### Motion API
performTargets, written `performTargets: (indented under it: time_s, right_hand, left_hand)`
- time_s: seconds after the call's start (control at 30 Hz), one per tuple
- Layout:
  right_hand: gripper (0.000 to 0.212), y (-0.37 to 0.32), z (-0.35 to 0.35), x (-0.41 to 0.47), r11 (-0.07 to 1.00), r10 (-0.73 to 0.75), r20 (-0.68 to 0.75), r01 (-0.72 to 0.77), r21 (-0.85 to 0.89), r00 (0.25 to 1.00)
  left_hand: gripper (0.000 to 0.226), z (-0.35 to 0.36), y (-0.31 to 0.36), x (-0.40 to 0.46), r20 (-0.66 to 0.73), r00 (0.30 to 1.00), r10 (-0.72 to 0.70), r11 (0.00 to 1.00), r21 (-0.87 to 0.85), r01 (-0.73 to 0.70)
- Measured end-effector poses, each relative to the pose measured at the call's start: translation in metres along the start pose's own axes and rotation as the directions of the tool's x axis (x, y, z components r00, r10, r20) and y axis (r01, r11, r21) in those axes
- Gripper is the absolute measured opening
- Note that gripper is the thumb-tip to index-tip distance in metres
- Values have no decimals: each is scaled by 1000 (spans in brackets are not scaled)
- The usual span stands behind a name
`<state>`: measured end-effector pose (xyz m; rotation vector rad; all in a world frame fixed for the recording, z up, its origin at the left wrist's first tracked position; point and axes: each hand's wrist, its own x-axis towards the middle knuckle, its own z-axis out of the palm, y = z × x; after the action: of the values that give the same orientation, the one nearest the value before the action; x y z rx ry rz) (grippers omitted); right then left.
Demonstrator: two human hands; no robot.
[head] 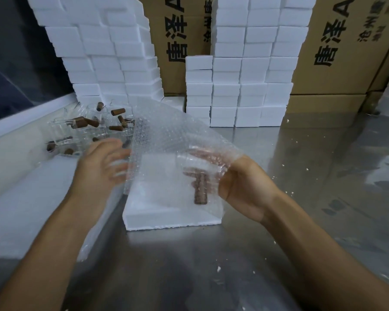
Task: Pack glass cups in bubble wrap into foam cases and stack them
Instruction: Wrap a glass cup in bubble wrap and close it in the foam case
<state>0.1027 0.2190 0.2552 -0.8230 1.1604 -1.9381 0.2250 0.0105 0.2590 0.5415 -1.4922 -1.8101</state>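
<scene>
- Nearest me, my right hand (245, 189) pinches the bubble wrap (166, 140) round a glass cup (198, 167) over the foam case (166, 212).
- My left hand (103, 162) is blurred, fingers loose, beside the sheet's free edge.
- Glass looks fragile and slippery; I'd grip through the wrap.
- Loose cups (83, 129) wait on the desk (211, 265); packed stacks (245, 86) stand behind.

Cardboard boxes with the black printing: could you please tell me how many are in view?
2: one cardboard box behind the gap between the foam case stacks, another at far right. Others may be hidden.
</scene>
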Motion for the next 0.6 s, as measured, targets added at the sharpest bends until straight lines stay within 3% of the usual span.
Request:
performTargets:
  time_s: [0.07,0.17,0.3,0.6]
  right_hand:
    - [41,0,0,0,1000,13,29,-13,9,999]
    - [48,-1,0,-1,994,62,123,-72,78,990]
    - [33,0,2,-4,976,90,243,-135,174,966]
    - [25,-2,18,-8,879,75,392,-247,409,917]
  left_hand:
    - [33,-3,0,0,198,976,-95,995,0,97]
    - [25,-5,0,-3,324,946,-31,999,-1,34]
    - [20,-6,2,-7,367,930,16,999,-54,5]
    - [17,2,12,-21,440,898,-23,992,-102,76]
